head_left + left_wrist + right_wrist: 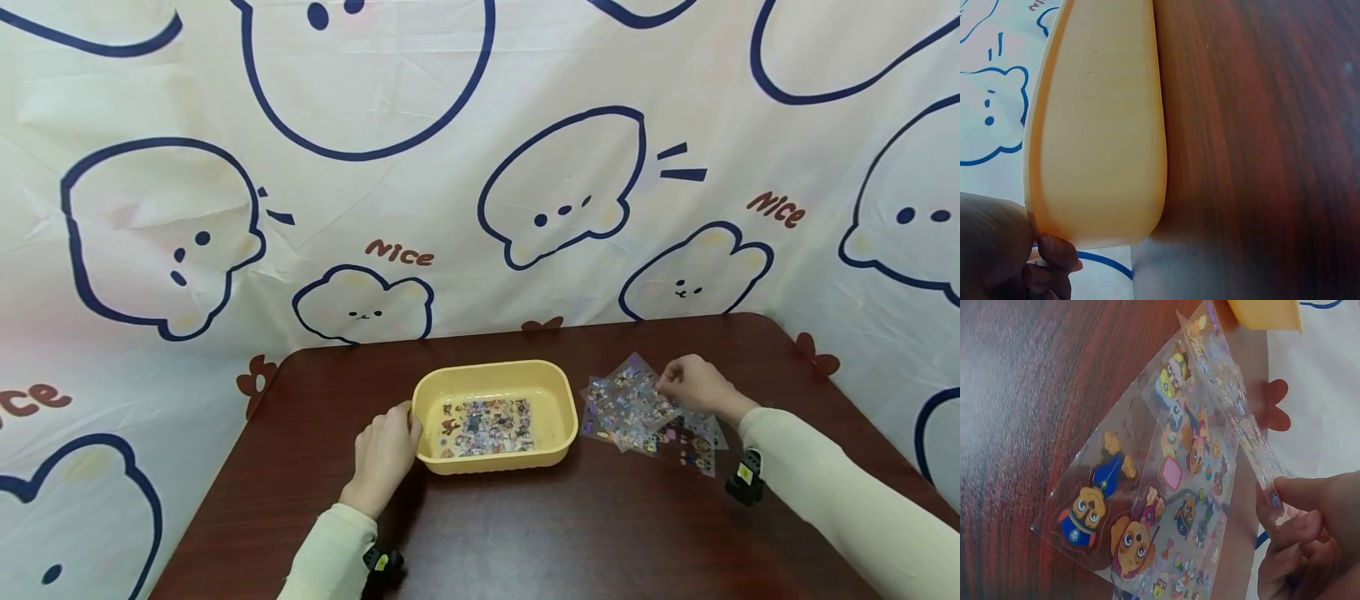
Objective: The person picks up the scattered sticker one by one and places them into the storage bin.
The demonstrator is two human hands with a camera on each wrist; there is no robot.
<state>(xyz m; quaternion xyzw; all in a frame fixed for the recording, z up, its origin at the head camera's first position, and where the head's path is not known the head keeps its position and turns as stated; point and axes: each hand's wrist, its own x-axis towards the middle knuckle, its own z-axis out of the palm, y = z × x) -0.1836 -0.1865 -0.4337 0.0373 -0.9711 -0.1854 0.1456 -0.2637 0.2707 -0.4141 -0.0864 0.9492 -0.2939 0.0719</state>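
From here: right hand pinches a clear, printed plastic sticker sheet by its edge, over similar sheets, right of the yellow rectangular plastic tub; left hand grips the tub's left rim. Sheet's probably light, bendy, slick (could crease). Hold by edges.

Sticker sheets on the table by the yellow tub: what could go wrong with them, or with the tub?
The right hand pinches one see-through sheet by its edge, so it might bend or slip out.

It's right over other sticker sheets that overlap, so those could maybe get dragged along.

The left hand holds just one end of the yellow tub, so a tug could slide the stickers inside.
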